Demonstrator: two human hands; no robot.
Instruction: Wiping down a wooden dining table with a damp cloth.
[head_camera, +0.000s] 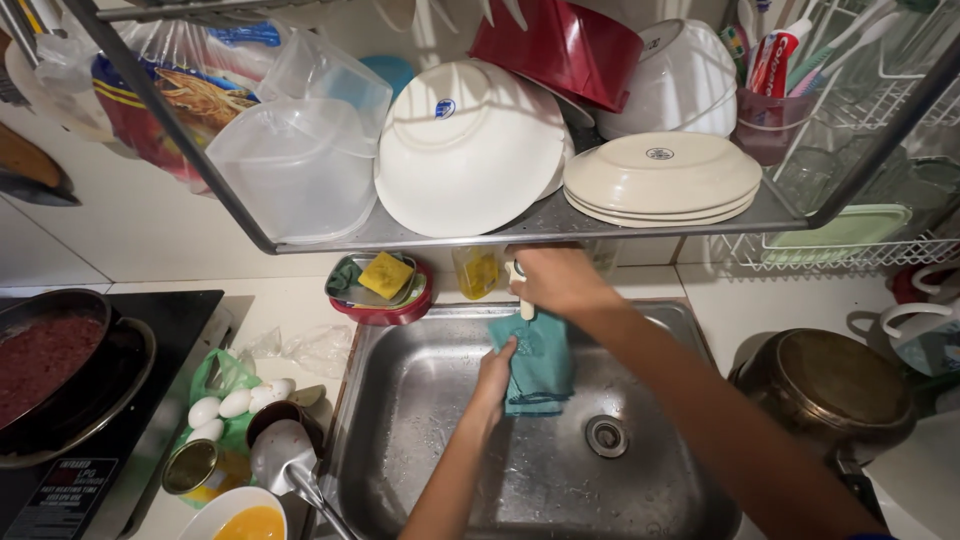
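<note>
The right hand (560, 280) is up at the back of the sink (420, 400), fingers wrapped round the tap (522, 300). The left hand (495, 372) holds a teal cloth (540, 365) under the tap, fingers pinching the cloth's left edge. The cloth hangs over the basin, above and left of the drain (606, 436); whether its lower edge touches the steel I cannot tell.

What could go wrong, as I judge it: the cloth is held by one edge only, so a strong rush of water might pull it loose and drop it onto the drain. Spray off the cloth could also reach the things crowded on the worktop (290, 330) to the left, where eggs (225, 405) lie on a green bag (215, 375) near the sink's edge, with an open tin (195, 468) and a bowl of beaten egg (245, 520) beside them. The shelf (560, 220) overhead is low and loaded with plates (660, 180) and an upturned bowl (470, 150), so a raised hand or head might knock it.

The cloth looks soft and thin, a dull blue-green, hanging in limp folds with a paler patch near the top. It looks damp, though I see no stream of water on it. A yellow sponge (386, 274) sits in a dish behind the sink.
</note>
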